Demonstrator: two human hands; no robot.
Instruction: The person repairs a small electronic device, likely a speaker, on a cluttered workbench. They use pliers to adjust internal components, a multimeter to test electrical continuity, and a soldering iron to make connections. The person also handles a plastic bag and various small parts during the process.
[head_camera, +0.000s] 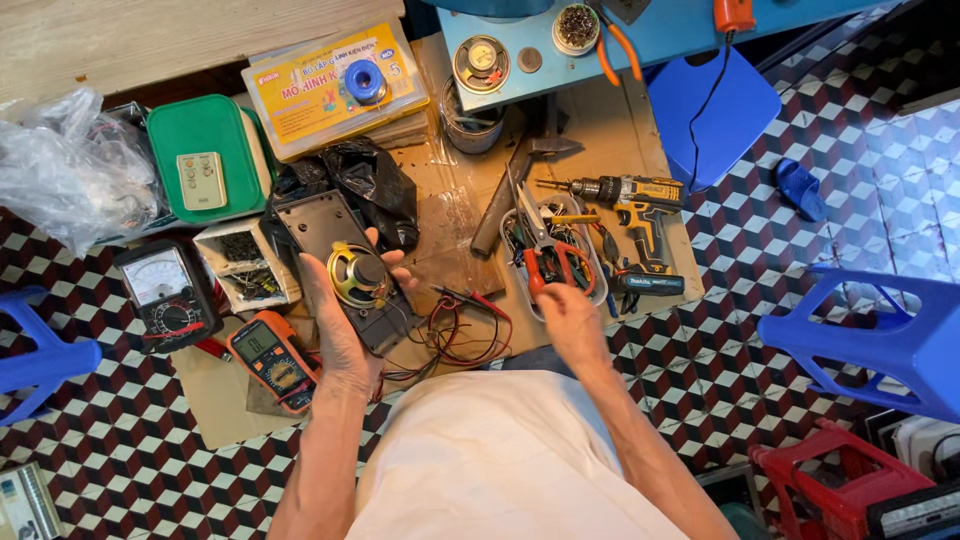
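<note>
Cradling the small speaker (358, 275) in my left hand (340, 320), fingers curled beneath for inspection, I'm hovering my right hand (565, 320), fingers seemingly loosely spread, over the tool tray (590, 238).

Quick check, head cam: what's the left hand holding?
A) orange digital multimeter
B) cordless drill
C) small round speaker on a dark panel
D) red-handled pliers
C: the left hand cradles a small round speaker mounted on a dark panel, while the orange multimeter lies on the cardboard, the cordless drill lies to the right, and the red-handled pliers sit in the tool tray beyond the right hand.
</note>
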